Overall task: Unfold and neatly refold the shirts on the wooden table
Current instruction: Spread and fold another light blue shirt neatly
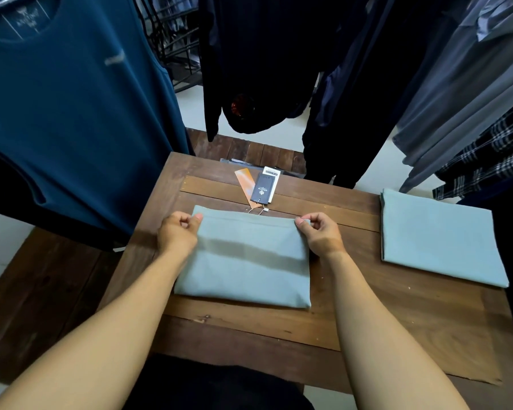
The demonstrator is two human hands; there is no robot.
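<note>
Grey-blue folded shirt (246, 267) sits centre of the bench (353, 306), my left grip (176, 235) and right grip (320, 235) pinching its 12 o'clock corners. I'd lift both evenly so it opens straight.

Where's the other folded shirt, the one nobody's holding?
In the head view, the other folded shirt lies flat at the right edge of the wooden table, apart from the centre shirt that the left hand and right hand pinch.

Dim, soft indoor light. Shadow band crosses the shirt (243, 276). Wide-angle bending at edges; hanging clothes (57, 99) slightly blurred, dark ones lose detail.
</note>
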